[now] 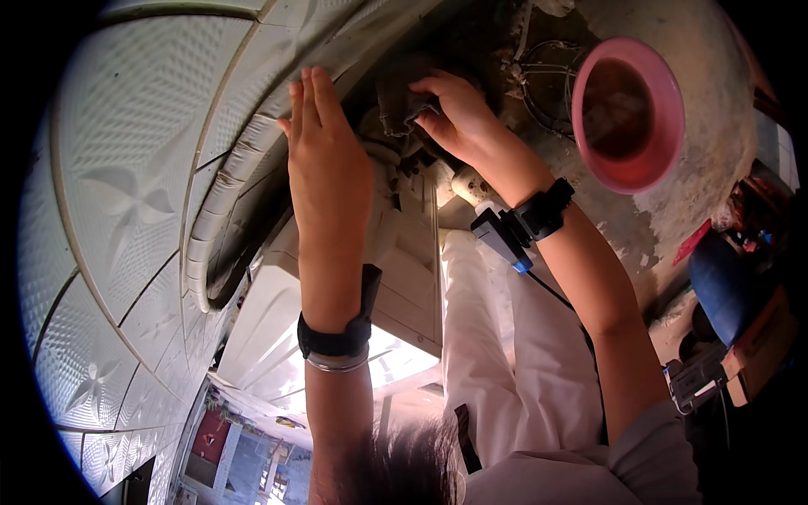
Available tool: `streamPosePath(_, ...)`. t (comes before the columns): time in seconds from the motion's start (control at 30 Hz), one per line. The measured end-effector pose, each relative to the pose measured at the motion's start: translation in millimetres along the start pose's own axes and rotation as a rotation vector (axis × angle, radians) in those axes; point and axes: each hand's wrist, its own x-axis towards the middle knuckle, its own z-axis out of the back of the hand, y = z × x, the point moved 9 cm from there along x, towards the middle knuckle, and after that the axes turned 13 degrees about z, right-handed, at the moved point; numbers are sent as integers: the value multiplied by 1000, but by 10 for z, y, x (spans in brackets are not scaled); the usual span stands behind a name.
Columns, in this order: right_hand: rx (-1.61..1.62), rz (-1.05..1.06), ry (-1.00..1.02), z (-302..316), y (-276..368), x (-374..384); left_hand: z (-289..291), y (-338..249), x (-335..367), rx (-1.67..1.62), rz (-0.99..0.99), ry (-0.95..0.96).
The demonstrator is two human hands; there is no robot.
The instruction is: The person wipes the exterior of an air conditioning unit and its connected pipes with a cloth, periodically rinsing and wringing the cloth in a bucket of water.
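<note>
My left hand (330, 168) is raised with its fingers straight and side by side, next to a pale wrapped pipe (244, 151) that curves along the tiled wall. The fingertips lie over the pipe's edge; I cannot tell whether they touch it. In my right hand (463, 118) a dark, crumpled cloth (397, 105) is pinched between thumb and fingers. Deep shadow hides much of the cloth and the surface behind it. Both wrists wear black straps, and a small dark device (502, 240) with a cable sits at the right one.
A pink basin (672, 126) of dark, murky water stands on the stained concrete floor (715, 50) at the right. Near it lie tangled wires (543, 84). Below my left hand is a white boxy casing (278, 337). Patterned white tiles (135, 194) cover the left wall. A blue object (722, 286) sits among clutter.
</note>
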Motion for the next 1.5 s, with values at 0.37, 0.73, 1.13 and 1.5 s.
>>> streamPosePath(0.37, -93, 6, 54, -456, 183, -19, 8, -23, -13, -9, -16, -15)
streamPosePath(0.73, 444, -26, 311, -605, 137, -140, -1, -17, -19, -3, -14, -24)
streamPosePath(1.13, -52, 284, -9, -780, 113, -138, -27, 50, -20, -31, -3, -17)
streamPosePath(1.5, 57, 336, -84, -757, 111, 88, -32, 69, -9, -21, 4, 22)
